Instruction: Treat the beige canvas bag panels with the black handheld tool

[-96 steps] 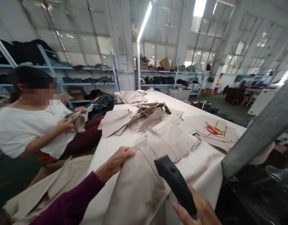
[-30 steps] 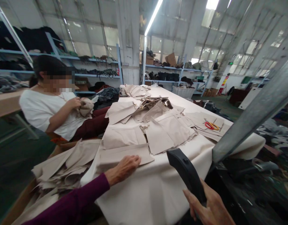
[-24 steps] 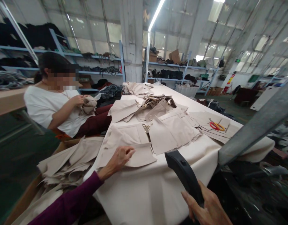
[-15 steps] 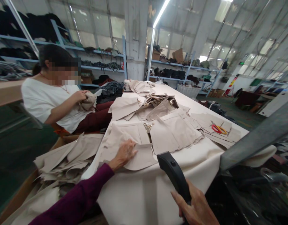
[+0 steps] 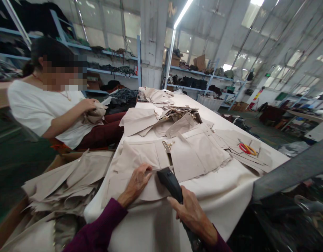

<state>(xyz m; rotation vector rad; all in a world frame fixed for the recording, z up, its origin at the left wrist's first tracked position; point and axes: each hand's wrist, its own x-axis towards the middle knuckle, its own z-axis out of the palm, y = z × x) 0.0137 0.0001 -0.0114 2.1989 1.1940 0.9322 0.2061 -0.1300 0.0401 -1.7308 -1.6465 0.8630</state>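
Observation:
My left hand [image 5: 136,182] lies on a beige fabric piece [image 5: 130,162] at the near edge of the white-covered table [image 5: 229,182], fingers curled onto the cloth and pressing it down. My right hand [image 5: 194,217] is wrapped round a black tool [image 5: 168,180] with a long handle. The tool's head rests on the same fabric piece, right beside my left fingers. A purple sleeve covers my left arm.
Several beige cut pieces [image 5: 198,154] are heaped across the table, with red and yellow scissors [image 5: 246,148] at the right. A cardboard box holding stacked beige pieces [image 5: 64,182] stands at the left. A seated person in a white top [image 5: 40,108] handles cloth. A grey metal bar [image 5: 289,171] crosses the right.
My right hand has swung the black tool left and down onto the fabric piece beside my left hand. My left hand has stayed on the cloth.

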